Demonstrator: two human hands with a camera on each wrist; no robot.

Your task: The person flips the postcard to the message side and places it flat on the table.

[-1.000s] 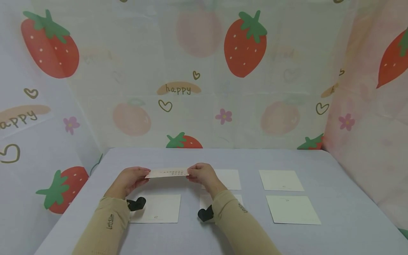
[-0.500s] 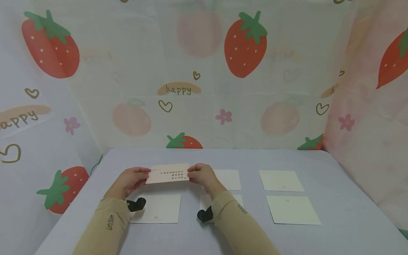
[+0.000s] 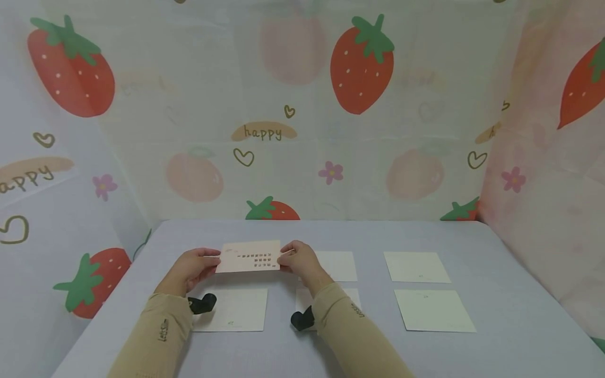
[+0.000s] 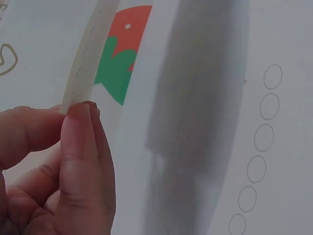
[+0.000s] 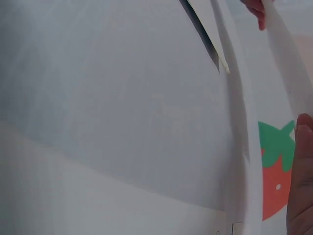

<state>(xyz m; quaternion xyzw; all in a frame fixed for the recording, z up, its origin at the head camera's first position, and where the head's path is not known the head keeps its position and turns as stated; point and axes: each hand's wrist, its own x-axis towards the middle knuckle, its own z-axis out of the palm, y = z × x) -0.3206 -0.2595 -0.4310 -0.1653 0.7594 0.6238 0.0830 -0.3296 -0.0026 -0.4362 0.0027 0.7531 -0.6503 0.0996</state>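
A printed card (image 3: pixel 248 256) with dark lines of characters is held raised above the table, tilted so its printed face shows in the head view. My left hand (image 3: pixel 194 266) pinches its left end between thumb and fingers. At the opposite end, my right hand (image 3: pixel 301 261) grips the card's edge. From the left wrist, the card (image 4: pixel 88 54) appears nearly edge-on above the thumb (image 4: pixel 78 142). The right wrist view catches the card (image 5: pixel 288 63) running between both hands, with most of the right hand (image 5: pixel 301 181) out of frame.
Pale cards lie on the white-covered table (image 3: pixel 368 352): one near left (image 3: pixel 241 311), one far middle (image 3: pixel 341 265), one near middle (image 3: pixel 352 298) partly behind the right forearm, one far right (image 3: pixel 418 267), one near right (image 3: pixel 435 311). Strawberry-print curtains (image 3: pixel 293 178) surround the table.
The card has tipped up from a shallow angle, so its printed face is now more fully visible. Both hands keep hold of its ends in nearly the same place.
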